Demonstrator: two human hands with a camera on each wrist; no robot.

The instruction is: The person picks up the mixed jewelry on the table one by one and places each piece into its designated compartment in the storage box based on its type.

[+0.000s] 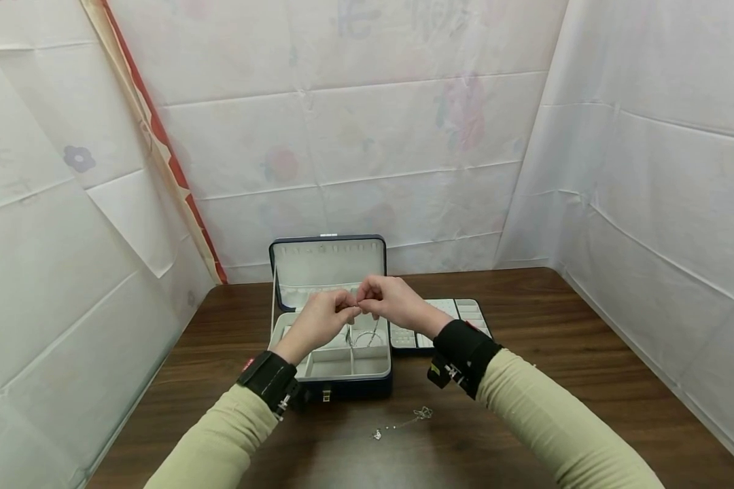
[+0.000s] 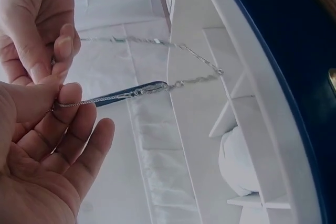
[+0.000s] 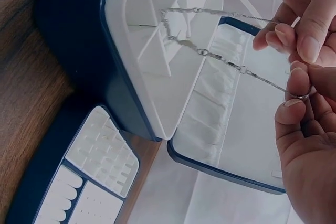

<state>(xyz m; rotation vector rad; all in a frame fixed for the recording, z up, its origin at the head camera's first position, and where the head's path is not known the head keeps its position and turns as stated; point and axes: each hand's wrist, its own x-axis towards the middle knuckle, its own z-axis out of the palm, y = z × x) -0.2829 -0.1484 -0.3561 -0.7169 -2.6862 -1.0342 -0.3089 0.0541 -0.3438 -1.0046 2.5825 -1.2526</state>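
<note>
1. Dark brown wood-grain tabletop (image 1: pixel 189 360) spreads beneath everything, with a glossy patch of light toward the near edge.
2. Nearest on it lies a loose silver chain (image 1: pixel 423 413), bunched at its right end and trailing leftward to a small cluster.
3. Pale yellow-green sleeves reach in from both lower corners, the left sleeve (image 1: pixel 220 435) and the right sleeve (image 1: pixel 556 421), each ending at a black wristband with a small device attached.
4. Beyond them, the left hand (image 1: pixel 318 319) pinches one end of a silver necklace (image 3: pixel 242 70) between thumb and index finger, its other fingers loosely bent.
5. Close beside it, the right hand (image 1: pixel 397 302) pinches the other end between thumb and fingers.
6. Between the two grips the necklace hangs in a long loop over the jewellery box (image 1: pixel 357 388), dropping toward its white compartments; whether it touches a divider I cannot tell.
7. That box is navy outside, with a gold-coloured clasp (image 1: pixel 327 395) in front.
8. Just right of it sits a navy-edged tray (image 1: pixel 412 351) with white sections.
9. Behind, the raised lid (image 1: pixel 330 261) shows a pale lining.
10. Farthest back, creased white sheeting (image 1: pixel 404 136) with faint prints covers the walls, a red-edged strip (image 1: pixel 162 139) slanting down at left.
</note>
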